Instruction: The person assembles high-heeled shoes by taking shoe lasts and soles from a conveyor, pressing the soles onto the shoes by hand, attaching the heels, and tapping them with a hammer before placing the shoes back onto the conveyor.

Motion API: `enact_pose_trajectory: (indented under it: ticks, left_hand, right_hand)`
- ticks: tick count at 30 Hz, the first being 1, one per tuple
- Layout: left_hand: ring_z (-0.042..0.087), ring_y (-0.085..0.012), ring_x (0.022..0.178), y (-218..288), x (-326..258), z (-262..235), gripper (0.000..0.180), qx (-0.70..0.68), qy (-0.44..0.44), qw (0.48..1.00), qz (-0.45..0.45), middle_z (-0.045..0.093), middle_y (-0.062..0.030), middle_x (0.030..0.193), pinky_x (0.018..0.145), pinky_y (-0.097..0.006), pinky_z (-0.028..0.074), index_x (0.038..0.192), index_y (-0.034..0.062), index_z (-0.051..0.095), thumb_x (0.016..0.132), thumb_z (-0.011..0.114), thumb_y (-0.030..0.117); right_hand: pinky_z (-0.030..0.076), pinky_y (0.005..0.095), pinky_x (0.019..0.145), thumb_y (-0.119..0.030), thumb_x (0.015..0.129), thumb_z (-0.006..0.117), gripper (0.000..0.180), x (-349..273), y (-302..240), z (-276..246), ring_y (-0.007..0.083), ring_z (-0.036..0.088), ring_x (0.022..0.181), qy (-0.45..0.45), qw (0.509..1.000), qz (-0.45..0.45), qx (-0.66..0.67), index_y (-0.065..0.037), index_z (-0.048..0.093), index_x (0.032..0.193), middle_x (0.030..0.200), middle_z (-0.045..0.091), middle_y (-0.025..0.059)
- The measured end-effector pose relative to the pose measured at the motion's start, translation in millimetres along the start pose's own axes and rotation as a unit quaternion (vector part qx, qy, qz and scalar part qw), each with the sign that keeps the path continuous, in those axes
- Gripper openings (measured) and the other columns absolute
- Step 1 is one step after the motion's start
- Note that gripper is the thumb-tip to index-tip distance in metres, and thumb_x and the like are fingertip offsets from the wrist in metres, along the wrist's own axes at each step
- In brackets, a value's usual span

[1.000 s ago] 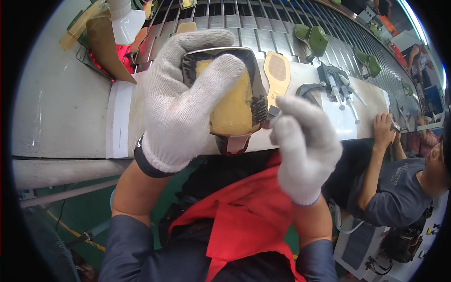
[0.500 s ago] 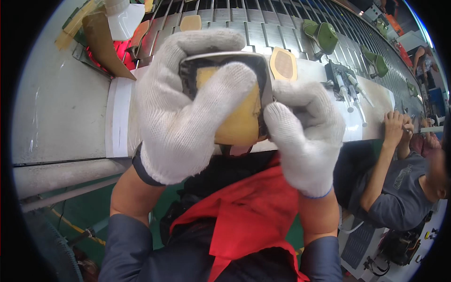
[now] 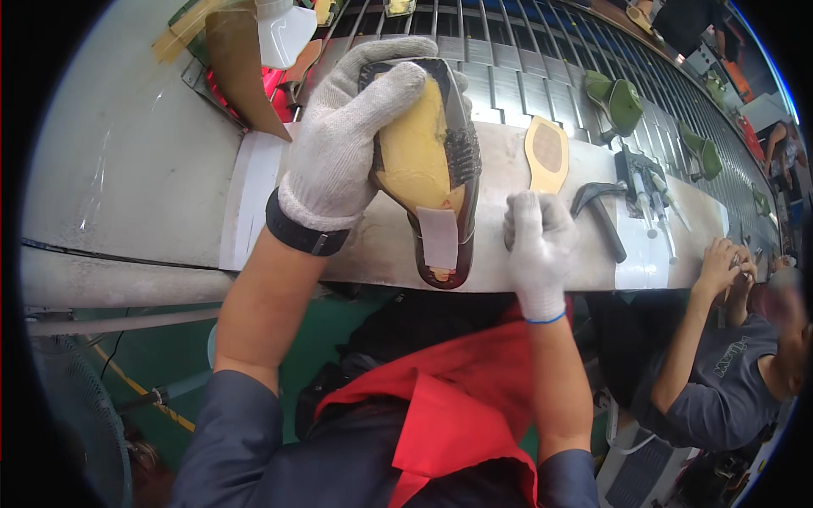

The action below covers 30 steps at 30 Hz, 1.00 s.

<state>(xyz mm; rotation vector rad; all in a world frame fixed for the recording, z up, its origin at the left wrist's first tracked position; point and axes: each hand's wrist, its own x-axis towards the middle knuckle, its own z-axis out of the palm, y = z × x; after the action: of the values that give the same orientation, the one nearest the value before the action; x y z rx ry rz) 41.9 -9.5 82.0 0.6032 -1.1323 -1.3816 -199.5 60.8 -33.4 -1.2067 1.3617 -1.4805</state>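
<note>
My left hand, in a white knit glove, grips a dark shoe upper on a last. Its underside faces up, with a yellow bottom layer and a pale strip near the narrow end. The thumb presses on the yellow part while the fingers wrap behind. The shoe's narrow end points toward me, by the table's near edge. My right hand, gloved too, is closed over the table, at the near end of a tan insole piece. What its fingers hold, if anything, is hidden. Right of that hand lies a hammer.
Beyond the metal tabletop runs a roller conveyor bearing green shoe lasts. A rack of slim tools stands to the right. A co-worker's hands are further right. A white bottle-like container is far left.
My right hand has left the shoe and come down toward the table on the right. My left hand has tilted the shoe, so its full length shows. The hammer has come into sight.
</note>
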Motion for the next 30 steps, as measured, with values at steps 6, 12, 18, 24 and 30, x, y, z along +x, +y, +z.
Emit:
enact_pose_trajectory:
  ticks: [6,12,18,24,30]
  left_hand:
    - [0.078,-0.0345,0.113,-9,3,-6,0.038,-0.012,0.009,1.000,-0.011,0.075,-0.0243,0.128,0.097,-0.047,0.067,0.144,0.0030,0.063,0.112,0.067,0.023]
    - [0.077,-0.0369,0.115,4,-14,2,0.049,-0.057,0.018,0.998,-0.017,0.073,-0.0263,0.129,0.104,-0.052,0.064,0.147,-0.0002,0.059,0.113,0.065,0.034]
    - [0.077,-0.0404,0.116,3,-22,8,0.044,-0.038,0.019,0.999,0.004,0.074,-0.0293,0.129,0.101,-0.052,0.065,0.147,0.0003,0.059,0.114,0.061,0.028]
    - [0.077,-0.0324,0.116,10,-29,32,0.041,-0.041,-0.020,0.999,-0.017,0.077,-0.0234,0.124,0.103,-0.045,0.063,0.147,-0.0016,0.059,0.111,0.064,0.019]
    - [0.074,-0.0218,0.118,16,-43,44,0.033,-0.048,-0.081,0.995,-0.040,0.075,-0.0172,0.128,0.106,-0.038,0.060,0.140,-0.0038,0.063,0.111,0.065,0.012]
  right_hand:
    - [0.055,0.0395,0.094,-0.018,0.102,0.077,0.025,3,-23,9,0.0299,0.069,0.101,0.050,0.974,-0.074,-0.210,0.006,0.071,0.106,0.107,0.072,0.0213]
    - [0.051,0.0516,0.113,-0.005,0.101,0.071,0.033,-66,-28,-32,0.0469,0.063,0.132,0.005,0.936,-0.149,-0.319,0.005,0.061,0.131,0.158,0.053,0.0358]
    - [0.065,0.0459,0.086,-0.041,0.107,0.066,0.063,-170,-57,-49,0.0355,0.076,0.094,0.114,0.933,0.219,0.260,0.002,0.051,0.150,0.150,0.058,0.0294]
    - [0.066,0.0404,0.071,-0.010,0.104,0.063,0.031,-136,-72,-38,0.0265,0.077,0.077,-0.009,0.925,0.309,0.223,0.011,0.067,0.127,0.099,0.078,0.0209]
    - [0.065,0.0344,0.072,-0.018,0.107,0.065,0.035,-110,-123,-17,0.0188,0.078,0.081,-0.203,0.964,0.096,0.142,0.012,0.074,0.122,0.100,0.083,0.0173]
